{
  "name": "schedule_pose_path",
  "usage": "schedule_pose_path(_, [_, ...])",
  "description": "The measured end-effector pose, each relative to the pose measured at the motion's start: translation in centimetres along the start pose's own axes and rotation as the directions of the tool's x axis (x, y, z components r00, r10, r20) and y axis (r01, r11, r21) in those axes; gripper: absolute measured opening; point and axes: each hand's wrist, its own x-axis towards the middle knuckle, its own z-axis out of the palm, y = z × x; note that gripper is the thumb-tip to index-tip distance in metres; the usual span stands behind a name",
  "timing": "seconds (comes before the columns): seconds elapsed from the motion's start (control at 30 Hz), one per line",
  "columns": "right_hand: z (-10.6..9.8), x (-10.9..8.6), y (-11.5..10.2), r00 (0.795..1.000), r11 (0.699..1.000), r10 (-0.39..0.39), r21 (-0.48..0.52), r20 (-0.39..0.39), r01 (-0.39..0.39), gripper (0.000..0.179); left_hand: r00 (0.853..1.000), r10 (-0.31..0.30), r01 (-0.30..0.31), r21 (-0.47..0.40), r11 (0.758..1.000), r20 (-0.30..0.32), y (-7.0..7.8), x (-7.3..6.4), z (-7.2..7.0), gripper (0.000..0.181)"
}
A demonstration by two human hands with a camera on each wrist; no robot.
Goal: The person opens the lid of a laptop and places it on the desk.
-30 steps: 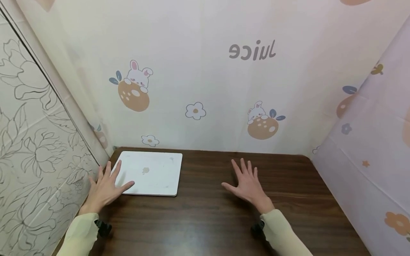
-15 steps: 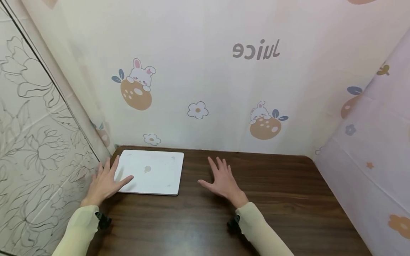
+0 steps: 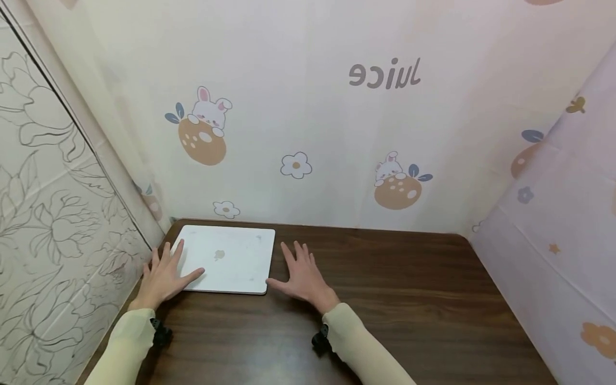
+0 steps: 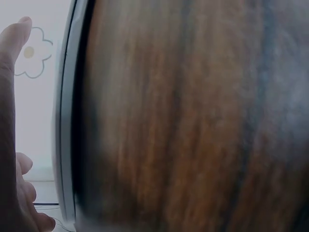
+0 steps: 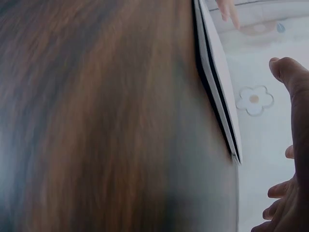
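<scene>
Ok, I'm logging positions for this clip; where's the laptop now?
In the head view, the closed white laptop lies in the far left corner of the brown table, near the printed backdrop, between the left hand and the right hand.

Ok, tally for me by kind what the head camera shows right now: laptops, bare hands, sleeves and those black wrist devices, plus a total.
Laptop: 1
Hands: 2
Sleeves: 2
Wrist devices: 2
Total: 7
</scene>
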Motion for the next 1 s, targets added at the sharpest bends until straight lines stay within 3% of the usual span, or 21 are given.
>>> schedule_pose_path(0.47, [3.3, 1.6, -2.5, 0.998, 1.0, 0.008, 0.024, 0.057, -0.009, 0.107, 0.998, -0.021, 0.021, -0.002, 1.0, 0.057, -0.1, 0.6, 0.9, 0.115])
schedule_pose_path(1.0, [4.6, 3.0, -3.6, 0.997, 0.999, 0.023, 0.022, 0.076, -0.025, 0.104, 0.988, -0.049, 0.048, 0.006, 0.999, 0.145, -0.6, 1.4, 0.5, 0.117])
